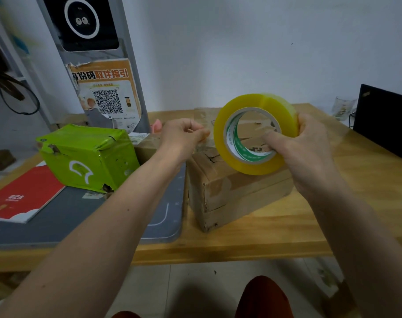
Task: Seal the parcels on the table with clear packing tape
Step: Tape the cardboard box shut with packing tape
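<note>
The right hand (310,152) holds the roll of packing tape (256,134) upright at centre right of the frame, above the cardboard parcel (236,191). The thumb of this hand passes through the white core of the roll; the remaining fingers curl over the outer rim on the right side. The grip of the right hand is closed around the roll.

The left hand (184,136) sits just left of the roll, at frame centre. Its thumb and forefinger are pressed together on the free end of the tape (204,140), a short clear strip that runs from the fingertips to the roll. The other fingers of this hand are curled in.

The cardboard parcel lies on the wooden counter (310,226) directly below the roll. Its surface is creased, and older tape bands cross its near face. Whether the roll touches the parcel top cannot be determined.

A 2nd parcel, the green parcel (87,157), stands at centre left of the frame. Its wrapping is torn in several spots. It rests partly on a grey mat (69,216) that covers the left part of the counter. A red booklet (23,196) lies on the mat at the left edge of the frame.

A grey kiosk panel (92,60) with an orange QR-code notice (108,95) stands at upper left. A black laptop (383,120) and a drinking glass (344,109) occupy the right edge.
</note>
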Available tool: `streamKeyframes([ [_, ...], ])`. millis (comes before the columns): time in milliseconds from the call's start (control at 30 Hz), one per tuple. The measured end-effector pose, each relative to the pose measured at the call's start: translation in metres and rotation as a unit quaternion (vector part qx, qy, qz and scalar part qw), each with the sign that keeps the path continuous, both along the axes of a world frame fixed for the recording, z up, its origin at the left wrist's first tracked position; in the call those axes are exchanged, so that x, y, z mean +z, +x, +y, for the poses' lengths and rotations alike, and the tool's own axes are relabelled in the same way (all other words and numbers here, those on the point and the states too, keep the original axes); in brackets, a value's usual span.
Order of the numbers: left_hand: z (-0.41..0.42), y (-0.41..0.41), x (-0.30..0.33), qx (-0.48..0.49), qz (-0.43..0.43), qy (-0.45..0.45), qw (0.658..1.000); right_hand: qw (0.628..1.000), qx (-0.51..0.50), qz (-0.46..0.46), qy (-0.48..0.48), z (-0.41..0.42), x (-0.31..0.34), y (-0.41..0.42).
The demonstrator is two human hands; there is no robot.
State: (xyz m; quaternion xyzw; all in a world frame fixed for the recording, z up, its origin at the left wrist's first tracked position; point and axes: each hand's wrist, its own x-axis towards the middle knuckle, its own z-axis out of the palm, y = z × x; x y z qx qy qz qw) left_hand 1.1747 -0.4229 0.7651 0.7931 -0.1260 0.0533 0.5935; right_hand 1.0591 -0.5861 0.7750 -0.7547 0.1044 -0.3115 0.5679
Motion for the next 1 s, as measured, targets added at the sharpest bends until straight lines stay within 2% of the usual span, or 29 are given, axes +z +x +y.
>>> streamKeyframes([
  [133, -0.002, 0.002, -0.003, 0.0, 0.025, 0.008, 1.0, 0.999, -0.012, 0.019, -0.033, 0.005, 0.001, -0.003],
  [267, 0.008, 0.014, 0.005, 0.061, 0.0, 0.039, 0.997, 0.996, -0.036, 0.028, -0.075, -0.006, 0.003, -0.013],
  [433, 0.01, 0.025, 0.004, 0.018, -0.01, 0.127, 0.992, 0.994, -0.025, 0.049, -0.099, -0.01, -0.002, -0.022],
  [700, -0.013, 0.026, 0.002, -0.023, -0.02, 0.12, 0.992, 0.99, -0.026, 0.066, -0.121, -0.008, -0.011, -0.041],
  [1000, -0.019, 0.029, -0.016, -0.04, -0.007, 0.153, 0.987, 0.981, 0.006, 0.079, -0.175, 0.007, -0.019, -0.05],
])
